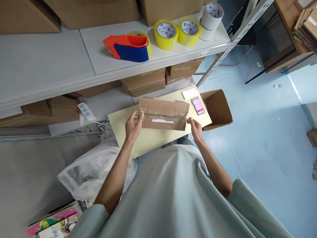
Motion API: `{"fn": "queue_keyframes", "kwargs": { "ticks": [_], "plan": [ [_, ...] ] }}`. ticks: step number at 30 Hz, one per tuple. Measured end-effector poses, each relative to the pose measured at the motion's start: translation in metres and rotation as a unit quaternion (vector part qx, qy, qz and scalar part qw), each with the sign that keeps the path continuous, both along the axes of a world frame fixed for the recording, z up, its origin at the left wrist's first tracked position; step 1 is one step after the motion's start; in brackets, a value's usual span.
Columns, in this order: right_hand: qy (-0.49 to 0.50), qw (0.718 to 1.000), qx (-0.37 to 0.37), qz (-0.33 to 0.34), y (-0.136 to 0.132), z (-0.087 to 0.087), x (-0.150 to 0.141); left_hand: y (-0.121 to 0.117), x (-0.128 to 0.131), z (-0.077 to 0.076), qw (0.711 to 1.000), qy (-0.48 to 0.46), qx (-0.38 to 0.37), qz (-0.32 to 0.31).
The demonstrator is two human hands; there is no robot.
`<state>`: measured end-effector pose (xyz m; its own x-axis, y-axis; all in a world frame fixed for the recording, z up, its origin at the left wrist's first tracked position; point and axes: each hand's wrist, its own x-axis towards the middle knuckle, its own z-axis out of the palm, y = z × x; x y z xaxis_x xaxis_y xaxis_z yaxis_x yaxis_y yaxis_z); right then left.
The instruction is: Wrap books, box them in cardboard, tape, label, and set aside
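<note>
A small brown cardboard box (163, 123) with a torn white label strip is in front of me, over a pale yellow board (123, 117). My left hand (134, 125) grips its left end, thumb on the near face. At the right end, my right hand (194, 128) pinches the box's lower corner between thumb and fingers. A seam with clear tape runs along the box's length. On the board's right part lie a pink phone-like item (198, 105), partly blurred, and a white card (189, 93).
The shelf above holds an orange and blue tape dispenser (131, 48), yellow tape rolls (166, 34) and white rolls (212, 16). An open carton (219, 110) stands right of the board. A white plastic bag (96, 165), magazines (56, 223) and a power strip (86, 111) are at left.
</note>
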<state>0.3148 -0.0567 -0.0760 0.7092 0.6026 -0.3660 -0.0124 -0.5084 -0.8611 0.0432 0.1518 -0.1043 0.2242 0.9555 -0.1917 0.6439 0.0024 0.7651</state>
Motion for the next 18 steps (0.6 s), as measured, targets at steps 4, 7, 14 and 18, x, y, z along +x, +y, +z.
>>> {"fn": "queue_keyframes", "kwargs": {
  "ticks": [4, 7, 14, 18],
  "plan": [
    [-0.072, 0.997, 0.023, 0.017, 0.011, -0.003, 0.018, -0.041, -0.01, -0.012, 0.999, -0.023, 0.032, -0.002],
    [-0.104, 0.993, 0.008, 0.054, 0.022, -0.01, 0.033, -0.054, -0.011, -0.022, 0.999, -0.007, 0.03, -0.011],
    [-0.177, 0.978, -0.028, 0.102, 0.043, -0.04, 0.061, -0.059, -0.009, -0.042, 0.998, -0.009, 0.056, 0.015],
    [-0.261, 0.946, -0.112, 0.159, 0.064, -0.055, 0.057, -0.06, -0.001, -0.048, 0.998, -0.01, 0.043, 0.032]
  ]
}}
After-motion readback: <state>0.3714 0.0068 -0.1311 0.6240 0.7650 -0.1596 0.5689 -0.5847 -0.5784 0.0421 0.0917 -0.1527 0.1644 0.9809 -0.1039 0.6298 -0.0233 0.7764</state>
